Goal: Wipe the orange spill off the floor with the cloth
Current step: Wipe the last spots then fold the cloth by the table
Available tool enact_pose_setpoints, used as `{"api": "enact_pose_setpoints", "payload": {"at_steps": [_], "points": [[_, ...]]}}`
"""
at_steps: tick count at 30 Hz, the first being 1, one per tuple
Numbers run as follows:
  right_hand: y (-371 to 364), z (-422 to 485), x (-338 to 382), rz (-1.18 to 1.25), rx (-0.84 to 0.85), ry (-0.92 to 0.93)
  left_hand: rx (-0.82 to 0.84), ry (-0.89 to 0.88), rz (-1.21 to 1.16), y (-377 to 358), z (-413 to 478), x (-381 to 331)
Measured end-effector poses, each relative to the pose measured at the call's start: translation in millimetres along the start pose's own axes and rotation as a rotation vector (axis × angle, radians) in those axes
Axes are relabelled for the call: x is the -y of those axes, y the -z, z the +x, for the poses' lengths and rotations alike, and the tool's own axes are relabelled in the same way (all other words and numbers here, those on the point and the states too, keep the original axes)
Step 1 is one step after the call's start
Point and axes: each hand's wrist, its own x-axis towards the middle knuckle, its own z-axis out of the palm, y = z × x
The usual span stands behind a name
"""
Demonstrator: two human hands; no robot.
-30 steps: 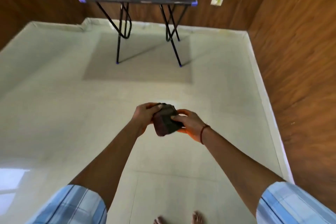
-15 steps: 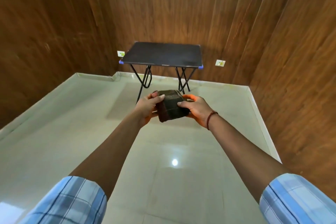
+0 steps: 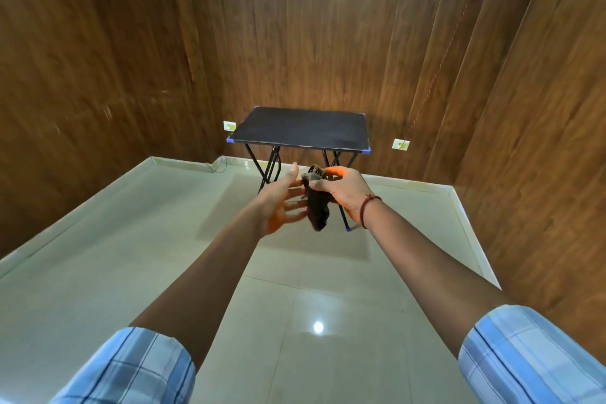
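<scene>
Right grip [image 3: 344, 193] alone pinches the dark cloth [image 3: 317, 211], now hanging loose; left grip [image 3: 282, 203], at nine o'clock, has released, wide: wiping not begun.

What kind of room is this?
Probably a plain room indoors, maybe in a home. It has brown wood-panelled walls, a shiny pale tiled floor, and one small black folding table with metal legs by the far wall. The right hand holds a dark crumpled cloth.
</scene>
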Motion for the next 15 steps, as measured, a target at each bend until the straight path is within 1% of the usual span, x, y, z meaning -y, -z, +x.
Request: {"api": "enact_pose_setpoints", "payload": {"at_steps": [1,3,5,8,10,12,15], "points": [[-1.9,-2.1,1.5,0.058,0.029,-0.013,0.050,0.009,-0.045,-1.6,1.2,1.8],[-5.4,-6.0,2.3,0.180,0.081,-0.035,0.100,0.015,-0.095,-2.8,4.4,7.3],[-6.6,-7.6,0.8,0.202,0.073,-0.026,0.122,0.005,-0.183,-5.1,7.4,13.7],[-5.0,-7.7,-1.8,0.086,0.043,0.040,0.039,-0.002,-0.380,-10.4,3.5,19.2],[-2.2,-5.7,-6.2,0.008,0.025,0.070,0.004,-0.008,-0.467,-10.3,3.7,21.4],[-1.1,-4.6,-11.9,-0.094,0.032,0.090,0.009,-0.014,-0.492,-7.7,3.5,19.9],[-4.7,-9.0,-19.4,-0.238,0.096,0.095,0.044,-0.039,-0.492,-5.1,-0.9,16.4]]}}
